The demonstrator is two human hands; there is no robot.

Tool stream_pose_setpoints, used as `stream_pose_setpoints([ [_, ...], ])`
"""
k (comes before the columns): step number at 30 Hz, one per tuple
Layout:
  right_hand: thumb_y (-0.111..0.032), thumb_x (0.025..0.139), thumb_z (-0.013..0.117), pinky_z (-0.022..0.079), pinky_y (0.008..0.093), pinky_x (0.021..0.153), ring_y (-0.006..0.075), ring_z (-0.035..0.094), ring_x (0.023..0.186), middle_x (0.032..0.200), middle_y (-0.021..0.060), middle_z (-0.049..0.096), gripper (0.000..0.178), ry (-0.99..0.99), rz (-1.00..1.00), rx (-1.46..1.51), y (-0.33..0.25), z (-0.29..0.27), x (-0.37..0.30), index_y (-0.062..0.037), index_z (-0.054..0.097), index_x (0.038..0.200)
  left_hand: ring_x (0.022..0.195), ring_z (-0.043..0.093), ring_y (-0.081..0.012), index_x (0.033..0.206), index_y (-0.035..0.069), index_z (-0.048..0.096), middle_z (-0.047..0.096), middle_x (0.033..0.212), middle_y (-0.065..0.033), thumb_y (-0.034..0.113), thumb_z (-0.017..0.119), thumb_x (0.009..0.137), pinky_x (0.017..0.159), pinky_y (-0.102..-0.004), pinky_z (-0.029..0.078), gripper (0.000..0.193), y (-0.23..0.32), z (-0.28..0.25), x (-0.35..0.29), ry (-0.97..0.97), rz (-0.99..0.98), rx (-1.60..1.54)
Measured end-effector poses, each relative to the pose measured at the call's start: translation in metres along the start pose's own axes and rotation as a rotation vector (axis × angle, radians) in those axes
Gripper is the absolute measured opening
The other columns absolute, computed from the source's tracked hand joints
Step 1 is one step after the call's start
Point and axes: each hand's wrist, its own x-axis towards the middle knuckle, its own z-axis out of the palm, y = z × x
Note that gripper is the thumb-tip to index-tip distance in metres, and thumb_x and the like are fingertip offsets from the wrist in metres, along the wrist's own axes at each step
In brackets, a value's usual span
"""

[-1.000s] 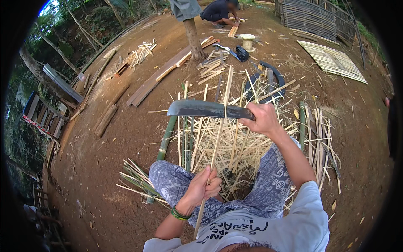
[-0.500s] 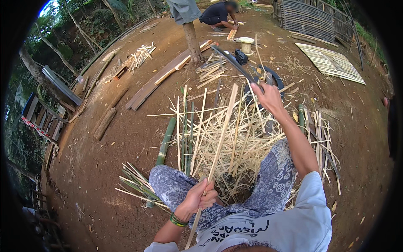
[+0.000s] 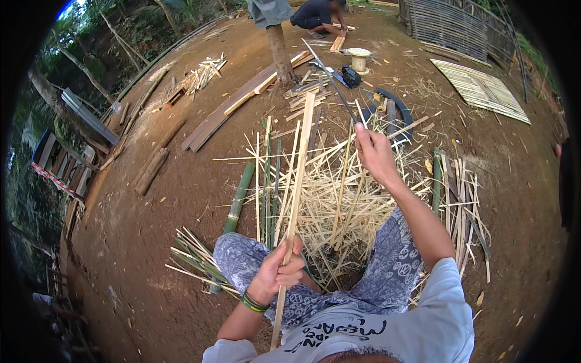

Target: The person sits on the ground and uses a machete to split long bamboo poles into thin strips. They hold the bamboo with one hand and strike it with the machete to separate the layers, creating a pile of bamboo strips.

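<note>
My left hand (image 3: pixel 283 266) is wrapped round a long pale bamboo strip (image 3: pixel 298 175), which rises away from me and runs down past my wrist. In my right hand (image 3: pixel 374 152), held out ahead, is a machete (image 3: pixel 334 77); its long dark blade points up and to the left, seen nearly edge-on and apart from the strip. Below both hands, between my bent knees, spreads a heap of thin bamboo shavings (image 3: pixel 339 202). Several strips (image 3: pixel 266 193) lie along the left side of the heap, beside a green bamboo pole (image 3: pixel 240 196).
Split strips (image 3: pixel 461 206) lie right of my knee, and another bundle (image 3: pixel 200 264) lies at my left. A black tyre piece (image 3: pixel 404 124) is beyond the heap. Farther off are planks (image 3: pixel 242 109), a tree trunk (image 3: pixel 279 54), a slatted panel (image 3: pixel 481 91) and a crouching person (image 3: pixel 315 17).
The strip in my left hand has tilted more upright and leftward. My right hand has shifted slightly left and lower, and the machete blade has turned from showing its flat side to nearly edge-on.
</note>
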Motion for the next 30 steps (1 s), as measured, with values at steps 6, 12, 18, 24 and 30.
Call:
stream_pose_setpoints([
  [6,-0.063,0.093,0.053,0.033,0.0342,0.037,0.0146,0.044,0.036,0.046,0.0015,0.049,0.064,-0.159,-0.429,-0.308,-0.003,0.002,-0.044,-0.0041,0.062,0.072,0.046,0.028,-0.0039,0.121,0.009,0.049,0.032,0.064,0.0039,0.041,0.03,0.109,0.04,-0.0194,0.023,0.039,0.005,0.022,0.017,0.21,0.15,0.418],
  [12,-0.07,0.088,0.056,0.031,0.0329,0.034,0.0139,0.04,0.035,0.05,-0.0012,0.052,0.064,-0.232,-0.887,-0.607,-0.013,0.027,-0.094,-0.0095,0.056,0.067,0.048,0.025,-0.006,0.144,0.009,0.039,0.027,0.064,0.0039,0.033,0.027,0.11,0.042,-0.0215,0.022,0.043,-0.002,0.033,0.024,0.353,0.15,0.598],
  [18,-0.07,0.091,0.051,0.04,0.0383,0.036,0.0177,0.047,0.035,0.046,0.001,0.05,0.066,-0.102,-0.325,-0.627,-0.005,-0.017,-0.022,-0.0076,0.059,0.071,0.048,0.023,-0.0054,0.152,0.012,0.03,0.026,0.065,0.0046,0.028,0.03,0.11,0.044,-0.0212,0.023,0.045,-0.026,0.041,0.004,0.301,0.074,0.63],
  [24,-0.057,0.09,0.062,0.037,0.0348,0.037,0.0144,0.044,0.035,0.044,-0.002,0.046,0.051,-0.249,-0.788,-0.76,-0.02,-0.002,-0.069,-0.0099,0.061,0.07,0.048,0.023,-0.0047,0.148,0.01,0.034,0.026,0.064,0.0054,0.028,0.03,0.11,0.044,-0.0203,0.023,0.042,-0.017,0.041,0.007,0.319,0.087,0.698],
  [30,-0.068,0.089,0.055,0.038,0.0366,0.036,0.0152,0.046,0.035,0.044,-0.0009,0.046,0.059,-0.161,-0.621,-0.713,-0.001,-0.013,-0.035,-0.0127,0.061,0.071,0.048,0.025,-0.0038,0.141,0.013,0.04,0.027,0.064,0.0061,0.027,0.032,0.11,0.044,-0.0199,0.024,0.035,-0.013,0.043,0.009,0.333,0.034,0.649],
])
